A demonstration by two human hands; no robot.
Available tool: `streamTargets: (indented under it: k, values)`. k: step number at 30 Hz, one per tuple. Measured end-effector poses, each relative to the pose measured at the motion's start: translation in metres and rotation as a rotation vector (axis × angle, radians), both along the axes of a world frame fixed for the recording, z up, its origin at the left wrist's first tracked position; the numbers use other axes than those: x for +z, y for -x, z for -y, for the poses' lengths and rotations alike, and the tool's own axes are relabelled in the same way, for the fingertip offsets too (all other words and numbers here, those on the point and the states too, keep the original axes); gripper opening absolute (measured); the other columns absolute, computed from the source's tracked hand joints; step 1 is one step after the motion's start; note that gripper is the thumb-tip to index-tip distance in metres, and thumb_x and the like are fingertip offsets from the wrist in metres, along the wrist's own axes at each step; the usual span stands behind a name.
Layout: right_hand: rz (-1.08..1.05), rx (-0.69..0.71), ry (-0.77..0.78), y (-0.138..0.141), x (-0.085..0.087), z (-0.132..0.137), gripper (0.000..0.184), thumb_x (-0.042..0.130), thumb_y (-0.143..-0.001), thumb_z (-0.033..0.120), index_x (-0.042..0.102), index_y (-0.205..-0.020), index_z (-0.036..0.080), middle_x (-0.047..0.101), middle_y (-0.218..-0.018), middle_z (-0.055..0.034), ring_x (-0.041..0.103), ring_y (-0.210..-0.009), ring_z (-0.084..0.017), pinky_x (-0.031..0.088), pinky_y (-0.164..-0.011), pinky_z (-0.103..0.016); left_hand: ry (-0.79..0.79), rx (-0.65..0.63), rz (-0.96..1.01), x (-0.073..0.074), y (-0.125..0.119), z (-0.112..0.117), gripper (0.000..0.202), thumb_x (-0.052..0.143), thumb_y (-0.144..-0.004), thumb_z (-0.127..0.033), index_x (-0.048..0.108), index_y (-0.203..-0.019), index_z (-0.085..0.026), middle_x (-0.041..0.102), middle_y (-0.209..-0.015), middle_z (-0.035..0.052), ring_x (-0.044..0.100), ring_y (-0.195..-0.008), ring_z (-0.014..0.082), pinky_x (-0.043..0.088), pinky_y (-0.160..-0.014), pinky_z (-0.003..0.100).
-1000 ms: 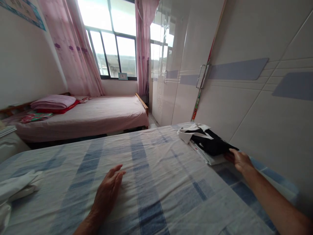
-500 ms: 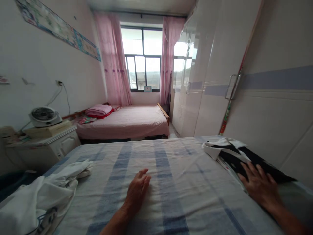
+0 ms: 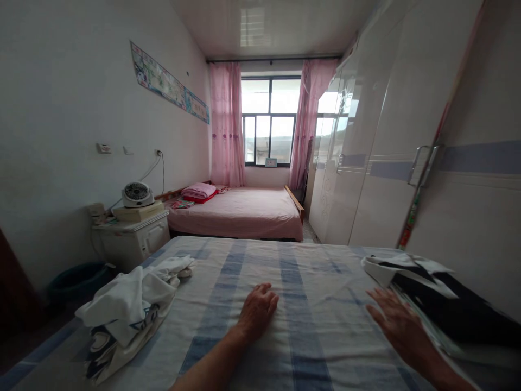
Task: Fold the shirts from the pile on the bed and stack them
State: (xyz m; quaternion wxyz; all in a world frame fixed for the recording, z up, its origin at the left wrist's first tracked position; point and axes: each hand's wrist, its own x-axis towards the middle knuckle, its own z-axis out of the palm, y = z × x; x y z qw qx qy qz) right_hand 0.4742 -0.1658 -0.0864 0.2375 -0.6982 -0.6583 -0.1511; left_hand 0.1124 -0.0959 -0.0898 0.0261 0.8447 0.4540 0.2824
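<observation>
A blue-and-white checked bedsheet (image 3: 325, 293) spreads out before me. My left hand (image 3: 258, 309) is low over the middle of it, palm down, fingers loosely bent and holding nothing; whether it touches the cloth I cannot tell. On the right, my right hand (image 3: 396, 320) is open with fingers spread, slightly blurred. It is just left of a stack of folded black-and-white clothes (image 3: 459, 304) and holds nothing. A crumpled white garment (image 3: 118, 307) with dark printing lies at the left side of the bed.
White wardrobe doors (image 3: 391, 125) line the right side. Beyond this bed stands a pink-covered bed (image 3: 252, 212) beneath the window. A white cabinet (image 3: 138, 239) at the left carries a small fan (image 3: 137, 194), with a dark green tub (image 3: 77, 282) on the floor nearby.
My right hand has come off the folded black-and-white clothes and moved left of them. The view has turned left and tilted up. My left hand remains over the sheet.
</observation>
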Motion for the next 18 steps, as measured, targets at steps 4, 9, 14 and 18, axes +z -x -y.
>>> streamTargets:
  k: [4, 9, 14, 18]
  values:
    - [0.023, 0.123, 0.161, 0.093, 0.002, -0.026, 0.049, 0.035, -0.089, 0.042, 0.055, -0.129, 0.022, 0.049, -0.139, -0.0101, 0.039, -0.132, -0.028, 0.033, -0.103, -0.052, 0.012, -0.004, -0.109, -0.001, 0.003, 0.002, 0.030, 0.040, -0.093, -0.028, 0.067, -0.101, -0.018, 0.057, -0.128, 0.0113, 0.050, -0.122, 0.0224, 0.039, -0.105, 0.038]
    - [0.047, -0.014, 0.366, 0.145, 0.002, -0.028, 0.053, 0.031, -0.092, 0.039, 0.048, -0.137, 0.018, 0.041, -0.145, -0.0109, 0.034, -0.135, -0.029, 0.026, -0.107, -0.047, 0.110, 0.112, -0.227, -0.007, 0.048, -0.001, 0.038, 0.040, -0.093, -0.036, 0.055, -0.127, -0.026, 0.047, -0.141, 0.0087, 0.036, -0.134, 0.0276, 0.032, -0.107, 0.050]
    - [0.162, 0.055, 0.345, 0.129, -0.016, -0.034, 0.053, 0.027, -0.092, 0.037, 0.049, -0.137, 0.018, 0.042, -0.144, -0.0104, 0.037, -0.133, -0.030, 0.027, -0.107, -0.047, 0.149, 0.321, -0.213, -0.007, 0.102, -0.003, 0.042, 0.039, -0.093, -0.034, 0.051, -0.132, -0.021, 0.044, -0.142, 0.0118, 0.039, -0.132, 0.0266, 0.030, -0.108, 0.047]
    - [0.178, 0.097, 0.271, 0.111, -0.035, -0.044, 0.053, 0.028, -0.091, 0.038, 0.052, -0.134, 0.018, 0.045, -0.143, -0.0099, 0.039, -0.132, -0.028, 0.028, -0.107, -0.045, 0.137, 0.449, -0.179, -0.001, 0.112, -0.006, 0.040, 0.045, -0.090, -0.035, 0.056, -0.125, -0.022, 0.050, -0.138, 0.0090, 0.044, -0.128, 0.0243, 0.034, -0.105, 0.042]
